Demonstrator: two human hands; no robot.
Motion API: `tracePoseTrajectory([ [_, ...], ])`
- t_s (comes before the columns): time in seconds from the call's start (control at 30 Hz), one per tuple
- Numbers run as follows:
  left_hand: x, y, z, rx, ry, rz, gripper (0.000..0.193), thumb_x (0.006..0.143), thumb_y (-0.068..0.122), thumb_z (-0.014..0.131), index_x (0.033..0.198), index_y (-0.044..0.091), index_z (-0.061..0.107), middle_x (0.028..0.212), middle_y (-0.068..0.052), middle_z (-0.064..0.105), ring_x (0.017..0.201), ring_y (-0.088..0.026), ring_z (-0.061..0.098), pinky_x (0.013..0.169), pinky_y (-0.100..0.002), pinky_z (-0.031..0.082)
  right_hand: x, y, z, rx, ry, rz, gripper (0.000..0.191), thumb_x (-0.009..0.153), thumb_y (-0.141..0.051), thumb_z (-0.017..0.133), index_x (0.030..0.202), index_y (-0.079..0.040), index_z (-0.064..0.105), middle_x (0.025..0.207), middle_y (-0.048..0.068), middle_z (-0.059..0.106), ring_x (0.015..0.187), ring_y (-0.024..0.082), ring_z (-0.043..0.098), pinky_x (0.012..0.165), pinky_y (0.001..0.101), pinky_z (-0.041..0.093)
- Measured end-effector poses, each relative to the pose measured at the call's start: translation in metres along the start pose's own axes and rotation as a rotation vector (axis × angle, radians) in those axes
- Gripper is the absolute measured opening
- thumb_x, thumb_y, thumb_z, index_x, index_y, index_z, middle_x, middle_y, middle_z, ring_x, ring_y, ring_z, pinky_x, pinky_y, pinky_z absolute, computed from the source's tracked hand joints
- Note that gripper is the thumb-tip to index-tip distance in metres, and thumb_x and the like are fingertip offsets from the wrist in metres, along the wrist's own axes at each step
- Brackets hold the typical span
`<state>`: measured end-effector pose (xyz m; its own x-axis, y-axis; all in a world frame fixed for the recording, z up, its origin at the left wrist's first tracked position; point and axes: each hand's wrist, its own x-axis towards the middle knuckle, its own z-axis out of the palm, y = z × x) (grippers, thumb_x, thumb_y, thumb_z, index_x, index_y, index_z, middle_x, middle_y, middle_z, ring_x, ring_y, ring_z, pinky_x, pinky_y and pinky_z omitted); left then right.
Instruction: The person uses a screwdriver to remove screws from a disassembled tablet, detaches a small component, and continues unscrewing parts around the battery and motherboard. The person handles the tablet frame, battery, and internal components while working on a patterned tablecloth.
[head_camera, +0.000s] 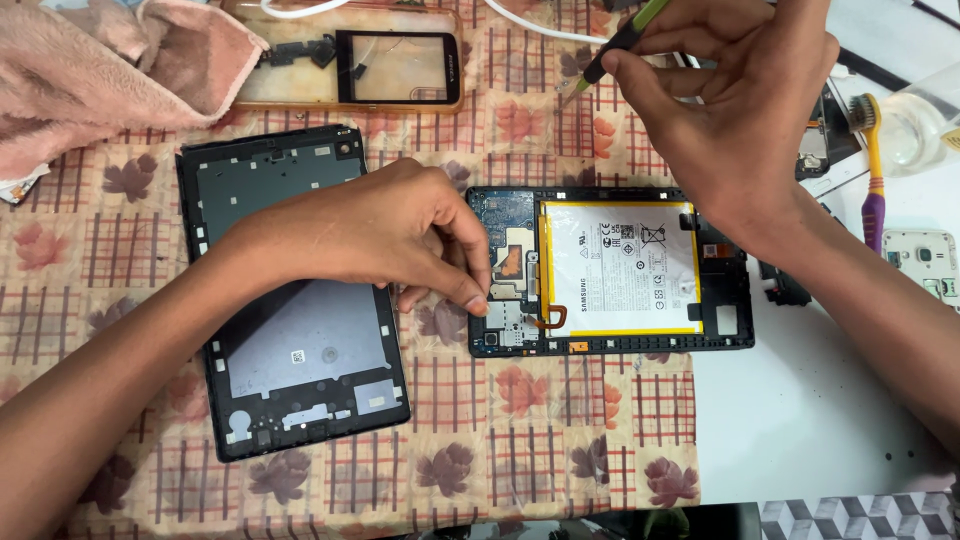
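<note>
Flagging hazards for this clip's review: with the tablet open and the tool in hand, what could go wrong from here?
1. The right hand holds a green-handled tool above the opened tablet; a slip might puncture the exposed battery.
2. The left hand presses bare fingers on the circuit board, which could strain small connectors.
3. The left forearm lies across the removed back cover, which might shift or scratch.

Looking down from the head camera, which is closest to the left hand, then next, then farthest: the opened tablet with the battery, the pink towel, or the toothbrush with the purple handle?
From the left hand:
1. Opened tablet, touching its fingertips, just to the hand's right.
2. Pink towel, top left corner of the table.
3. Toothbrush, far right edge.
</note>
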<state>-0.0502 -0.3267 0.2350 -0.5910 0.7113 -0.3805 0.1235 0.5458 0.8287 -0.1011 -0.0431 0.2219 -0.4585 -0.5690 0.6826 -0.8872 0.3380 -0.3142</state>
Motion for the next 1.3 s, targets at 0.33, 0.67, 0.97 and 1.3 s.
tracePoseTrajectory([
  [0.33,0.000,-0.001,0.000,-0.007,0.003,0.006,0.015,0.075,0.017,0.082,0.087,0.009,0.084,0.060,-0.003,0.076,0.039,-0.007,0.059,0.038,-0.024,0.046,0.003,-0.002,0.003,0.015,-0.005,0.005,0.051,0.114,0.025,0.067,0.136,0.004,0.027,0.120,0.023,0.066,0.116,0.027,0.075,0.098,0.0286,0.070],
  [0.67,0.000,-0.003,0.000,0.011,0.011,0.008,0.014,0.075,0.018,0.083,0.085,0.009,0.083,0.060,-0.003,0.076,0.039,-0.007,0.059,0.038,-0.024,0.045,0.004,-0.011,0.005,-0.101,0.003,-0.023,0.060,0.112,0.023,0.070,0.143,0.002,0.022,0.119,0.022,0.067,0.114,0.027,0.076,0.094,0.0275,0.070],
  [0.97,0.001,-0.002,0.001,0.024,0.004,-0.001,0.016,0.074,0.020,0.083,0.086,0.010,0.084,0.056,-0.003,0.074,0.038,-0.007,0.059,0.039,-0.024,0.045,0.001,-0.014,0.006,-0.169,0.013,-0.014,0.068,0.111,0.020,0.073,0.147,0.000,0.019,0.119,0.020,0.069,0.113,0.025,0.076,0.091,0.0263,0.070],
  [1.3,0.002,-0.003,0.000,-0.004,-0.027,0.025,0.015,0.075,0.019,0.083,0.086,0.010,0.083,0.058,-0.002,0.075,0.039,-0.006,0.061,0.038,-0.024,0.044,0.010,-0.019,0.000,-0.075,-0.002,-0.020,0.065,0.115,0.024,0.071,0.146,-0.001,0.020,0.119,0.022,0.067,0.114,0.028,0.076,0.096,0.0302,0.072],
])
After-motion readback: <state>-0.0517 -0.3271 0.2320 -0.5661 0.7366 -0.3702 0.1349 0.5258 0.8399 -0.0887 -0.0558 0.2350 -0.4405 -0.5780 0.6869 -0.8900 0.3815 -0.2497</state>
